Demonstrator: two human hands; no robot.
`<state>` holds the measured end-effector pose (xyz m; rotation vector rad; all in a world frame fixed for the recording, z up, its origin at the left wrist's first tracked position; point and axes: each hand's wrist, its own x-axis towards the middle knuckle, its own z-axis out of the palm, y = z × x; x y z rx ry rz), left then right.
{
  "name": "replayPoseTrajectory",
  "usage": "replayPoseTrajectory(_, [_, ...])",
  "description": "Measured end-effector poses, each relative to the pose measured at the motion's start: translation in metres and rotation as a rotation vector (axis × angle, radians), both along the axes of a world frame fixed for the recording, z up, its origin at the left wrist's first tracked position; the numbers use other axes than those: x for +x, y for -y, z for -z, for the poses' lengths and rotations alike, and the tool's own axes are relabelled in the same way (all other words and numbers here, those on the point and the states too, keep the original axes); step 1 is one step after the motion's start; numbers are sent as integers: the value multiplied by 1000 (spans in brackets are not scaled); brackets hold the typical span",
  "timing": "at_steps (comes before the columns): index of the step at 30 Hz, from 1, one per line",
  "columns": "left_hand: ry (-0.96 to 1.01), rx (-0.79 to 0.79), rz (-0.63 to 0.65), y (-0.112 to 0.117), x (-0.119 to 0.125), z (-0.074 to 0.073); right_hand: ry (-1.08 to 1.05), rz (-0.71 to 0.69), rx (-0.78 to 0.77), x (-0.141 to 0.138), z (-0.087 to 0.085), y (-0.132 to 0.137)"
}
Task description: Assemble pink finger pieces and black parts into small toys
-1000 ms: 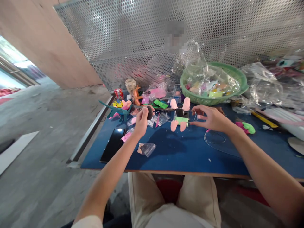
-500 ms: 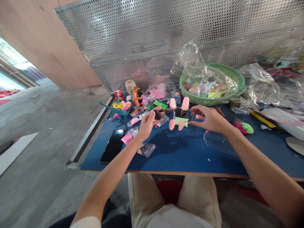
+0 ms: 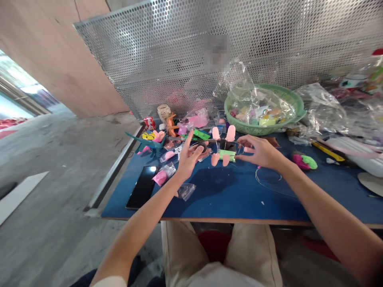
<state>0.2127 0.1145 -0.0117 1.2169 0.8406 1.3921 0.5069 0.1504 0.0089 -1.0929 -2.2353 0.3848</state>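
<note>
Just above the blue table, my two hands hold a thin wire figure (image 3: 222,141) with pink paddle-shaped clay pieces on its wires. My left hand (image 3: 189,159) grips its left end, where a dark round piece shows between thumb and fingers; the index finger points up. At the other end, my right hand (image 3: 257,151) pinches the wires between thumb and fingertips. Black and light green pieces (image 3: 228,155) show among the pink ones; I cannot tell whether they are attached or lie behind.
A green plastic basket (image 3: 257,130) of bagged clay stands at the back. A teal animal figure (image 3: 152,146) and a phone (image 3: 143,187) are on the left. Right are a yellow cutter (image 3: 328,151), a magenta-and-green lump (image 3: 304,161) and clear bags (image 3: 320,107). Perforated metal sheet (image 3: 179,52) rises behind.
My left index finger has lifted and the left thumb has shifted over the dark round piece. My right hand keeps its pinch. The view has tilted slightly.
</note>
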Motion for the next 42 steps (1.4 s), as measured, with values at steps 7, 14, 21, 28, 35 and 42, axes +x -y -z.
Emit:
replayPoseTrajectory(7, [39,-133,9,-5,-2,3,13,-4,22,0,3,-1])
replayPoseTrajectory(14, [42,-190,-120,-6,1,5,5,-21,36,-2,4,-1])
replayPoseTrajectory(21, [185,-148,-126,-4,4,4,-22,63,77,-11,4,4])
replayPoseTrajectory(28, [210,-66,73,-2,1,2,-106,98,79,-12,7,2])
replayPoseTrajectory(35, [71,-86,24,-5,-3,9,-130,51,-15,-16,7,5])
replayPoseTrajectory(42, [-10,-44,17,-5,-7,8,-148,49,-47,-18,10,5])
